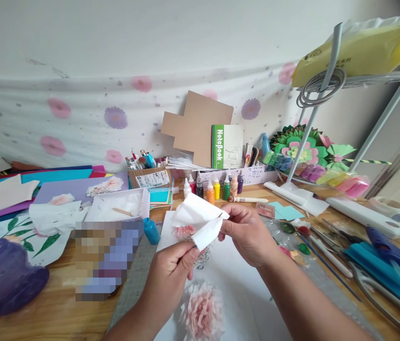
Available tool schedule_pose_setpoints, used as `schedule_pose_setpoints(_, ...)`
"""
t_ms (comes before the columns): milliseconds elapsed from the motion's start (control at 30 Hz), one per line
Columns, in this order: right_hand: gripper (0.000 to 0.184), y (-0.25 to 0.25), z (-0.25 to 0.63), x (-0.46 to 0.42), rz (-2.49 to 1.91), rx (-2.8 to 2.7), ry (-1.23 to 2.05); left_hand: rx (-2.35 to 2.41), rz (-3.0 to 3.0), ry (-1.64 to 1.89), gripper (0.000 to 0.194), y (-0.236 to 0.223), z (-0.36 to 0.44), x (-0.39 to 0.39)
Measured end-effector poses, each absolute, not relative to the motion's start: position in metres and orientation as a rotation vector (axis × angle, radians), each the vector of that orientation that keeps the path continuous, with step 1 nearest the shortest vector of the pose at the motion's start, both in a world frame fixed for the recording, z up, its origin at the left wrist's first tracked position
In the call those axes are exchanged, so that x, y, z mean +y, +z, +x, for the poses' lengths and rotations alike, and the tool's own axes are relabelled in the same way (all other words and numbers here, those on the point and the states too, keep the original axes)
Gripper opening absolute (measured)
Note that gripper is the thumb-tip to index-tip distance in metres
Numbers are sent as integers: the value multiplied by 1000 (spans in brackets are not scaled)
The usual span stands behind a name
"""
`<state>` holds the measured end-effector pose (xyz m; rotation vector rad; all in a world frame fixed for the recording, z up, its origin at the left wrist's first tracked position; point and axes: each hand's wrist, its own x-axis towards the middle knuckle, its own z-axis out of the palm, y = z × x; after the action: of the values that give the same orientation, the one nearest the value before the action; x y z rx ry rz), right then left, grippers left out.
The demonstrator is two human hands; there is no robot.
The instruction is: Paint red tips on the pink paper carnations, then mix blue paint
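A folded white tissue (194, 208) is stretched between my two hands above the white paper sheet (237, 279). My left hand (171, 267) pinches its lower edge between thumb and fingers. The right-hand corner is gripped by the fingertips of my right hand (247, 232). Below my wrists lies a pale pink ruffled paper flower (204, 310). Red and dark green patterned marks (202, 258) show on the sheet behind the tissue, which partly covers them.
Small paint bottles (216, 189) line the back, before a notebook (228, 147). A blue bottle (151, 230) and a white box (118, 204) stand left. Scissors (370, 284), a glue gun (395, 253) and brushes crowd the right, under a metal rack (315, 113).
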<state>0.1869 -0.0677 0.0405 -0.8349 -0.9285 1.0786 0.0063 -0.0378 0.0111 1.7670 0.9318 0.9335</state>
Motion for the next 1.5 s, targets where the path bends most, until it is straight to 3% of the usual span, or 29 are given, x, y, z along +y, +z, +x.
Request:
schedule_pose_setpoints(533,20,40,194,-66,-1092,-993,908,877,2112,1261,23,11,3,-31)
schedule_pose_setpoints(800,12,48,216,-71,-1253,-1225,632,956,2095,1140,25,10,3,-27)
schedule_pose_setpoints(1033,8,40,238,-65,-1332,-1083,300,1032,1925,971,36,10,5,-30)
schedule_pose_setpoints(1167,9,37,215,-66,-1214,-1201,443,1039,1853,935,39,12,5,-30)
schedule_pose_setpoints(1300,24,32,201,-67,-1080,-1291,671,1039,1827,911,41,16,5,-31)
schedule_pose_setpoints(1500,30,22,203,-63,-1010,-1297,658,1014,1822,870,42,13,6,-32)
